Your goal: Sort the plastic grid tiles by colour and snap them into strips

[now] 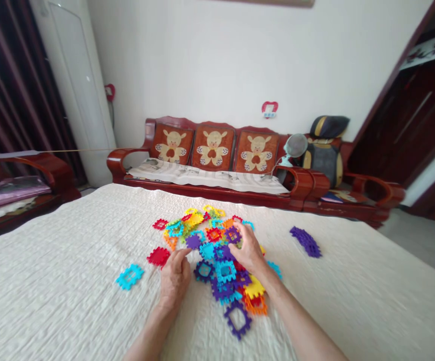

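Note:
A loose pile of notched plastic pieces in several colours lies on the quilted cloth. My right hand reaches over the pile, thumb and fingers apart around a purple window piece; whether it grips the piece cannot be made out. At the pile's left edge is my left hand, its index finger pointing toward a solid purple piece. A red piece lies just left of that hand, with a light blue window piece farther left. Nearest me is a purple frame piece.
A row of purple pieces lies apart on the right of the cloth. Beyond the far edge stands a wooden sofa with bear-patterned cushions. A small fan is by its right arm, and a wooden armchair is at the left.

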`<state>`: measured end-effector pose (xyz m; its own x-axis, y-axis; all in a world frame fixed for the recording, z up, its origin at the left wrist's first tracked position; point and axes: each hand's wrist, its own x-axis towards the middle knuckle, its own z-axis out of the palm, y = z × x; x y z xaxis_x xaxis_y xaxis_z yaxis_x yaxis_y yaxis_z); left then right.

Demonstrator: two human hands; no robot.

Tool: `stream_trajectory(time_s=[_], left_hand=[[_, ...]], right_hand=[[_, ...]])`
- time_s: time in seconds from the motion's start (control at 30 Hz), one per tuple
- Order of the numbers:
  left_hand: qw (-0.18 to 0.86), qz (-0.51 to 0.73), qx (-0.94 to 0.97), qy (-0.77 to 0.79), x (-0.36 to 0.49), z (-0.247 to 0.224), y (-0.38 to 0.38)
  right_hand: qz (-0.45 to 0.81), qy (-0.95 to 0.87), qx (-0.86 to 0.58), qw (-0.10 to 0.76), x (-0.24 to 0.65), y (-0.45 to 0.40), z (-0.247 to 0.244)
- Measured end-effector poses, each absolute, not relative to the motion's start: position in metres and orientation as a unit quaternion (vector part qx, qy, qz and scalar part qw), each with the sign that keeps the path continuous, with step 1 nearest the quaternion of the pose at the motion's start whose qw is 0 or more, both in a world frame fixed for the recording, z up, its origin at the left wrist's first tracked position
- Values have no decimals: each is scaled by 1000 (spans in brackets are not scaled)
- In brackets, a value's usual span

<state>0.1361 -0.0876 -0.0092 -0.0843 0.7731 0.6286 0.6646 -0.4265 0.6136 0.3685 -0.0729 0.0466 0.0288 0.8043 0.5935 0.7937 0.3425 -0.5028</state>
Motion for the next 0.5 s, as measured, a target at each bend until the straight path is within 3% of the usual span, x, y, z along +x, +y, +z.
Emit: stream_trajectory(time_s=[0.3, 0.5], left_hand=[[79, 461, 675, 570, 131, -6, -88], [71, 438, 681, 583, 125, -11, -84]], right_hand=[[-61, -600, -708, 368, 541, -152, 13], [-80, -530, -751, 385, 568, -181, -3]])
